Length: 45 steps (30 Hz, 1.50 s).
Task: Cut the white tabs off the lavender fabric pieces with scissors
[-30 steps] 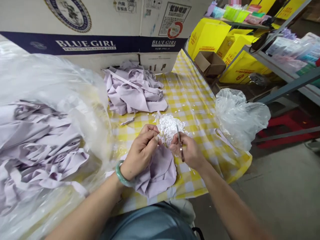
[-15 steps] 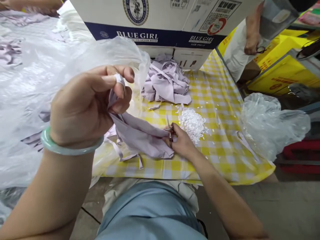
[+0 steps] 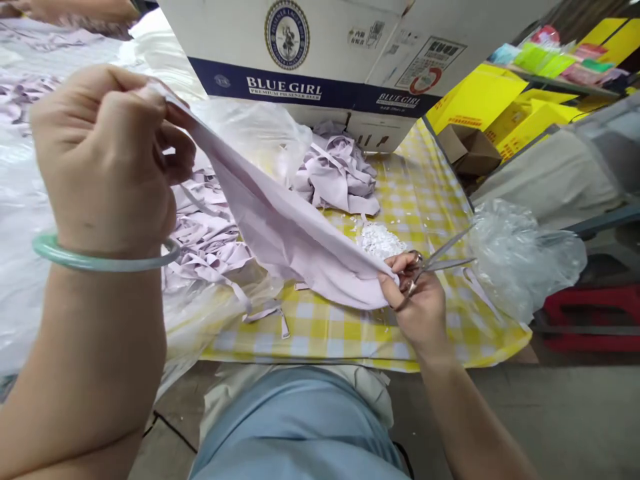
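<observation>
A pale lilac piece of cloth [image 3: 295,233] is stretched slantwise between my two hands. My left hand [image 3: 110,153], raised at the left with a green bangle on the wrist, pinches its upper end. The lower right end is held between thumb and fingers of my right hand [image 3: 423,303]. Scissors [image 3: 435,260] also sit in my right hand, fingers at the handles, blades apart and pointing right, away from the cloth. Below the left part of the cloth lies a heap of lilac straps and strips [image 3: 205,247] on clear plastic.
Beyond the cloth stand a crumpled lilac cloth pile [image 3: 340,173] and a carton [image 3: 305,87]. Small white snippets [image 3: 381,240] lie on the yellow checked tablecloth [image 3: 320,333]. A clear plastic bag [image 3: 525,260] hangs at the right edge. Part of another person's arm [image 3: 75,10] shows top left.
My left hand has moved up and left, my right hand to the right, pulling the cloth taut. The scissors have swung to point right, blades apart. The person at upper right has left view.
</observation>
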{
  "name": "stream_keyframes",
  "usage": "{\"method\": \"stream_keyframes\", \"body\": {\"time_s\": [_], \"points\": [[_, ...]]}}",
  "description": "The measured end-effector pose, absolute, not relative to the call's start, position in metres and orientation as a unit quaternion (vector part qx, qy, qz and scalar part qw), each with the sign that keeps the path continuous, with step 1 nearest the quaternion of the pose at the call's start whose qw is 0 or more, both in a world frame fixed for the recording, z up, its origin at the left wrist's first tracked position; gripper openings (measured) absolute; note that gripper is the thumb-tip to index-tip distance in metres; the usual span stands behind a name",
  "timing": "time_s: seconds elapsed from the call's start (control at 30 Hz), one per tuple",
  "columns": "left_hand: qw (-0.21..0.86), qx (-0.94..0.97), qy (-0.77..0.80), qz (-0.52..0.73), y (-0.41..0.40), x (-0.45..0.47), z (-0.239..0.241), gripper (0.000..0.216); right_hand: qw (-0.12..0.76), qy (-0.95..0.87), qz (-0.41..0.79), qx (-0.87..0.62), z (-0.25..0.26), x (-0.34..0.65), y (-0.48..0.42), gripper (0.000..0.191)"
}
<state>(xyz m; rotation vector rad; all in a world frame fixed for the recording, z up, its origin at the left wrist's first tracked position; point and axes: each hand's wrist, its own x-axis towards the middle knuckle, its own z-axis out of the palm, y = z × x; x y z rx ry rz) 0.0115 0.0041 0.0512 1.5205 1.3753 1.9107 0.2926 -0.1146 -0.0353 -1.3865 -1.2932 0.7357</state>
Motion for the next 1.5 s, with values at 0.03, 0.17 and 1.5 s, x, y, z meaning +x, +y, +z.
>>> {"method": "stream_keyframes", "body": {"time_s": [0.03, 0.17, 1.5], "points": [[0.151, 0.56, 0.464, 0.67, 0.009, 0.01, 0.051, 0.022, 0.53, -0.542, 0.309, -0.575, -0.034, 0.292, -0.116, 0.02], [0.088, 0.632, 0.437, 0.633, 0.031, 0.018, 0.059, 0.031, 0.56, -0.534, 0.328, -0.542, -0.021, 0.286, -0.105, 0.02], [0.583, 0.604, 0.408, 0.359, -0.088, 0.077, -0.035, 0.028, 0.527, -0.472, 0.49, -0.509, -0.053, 0.222, -0.104, 0.028]]}}
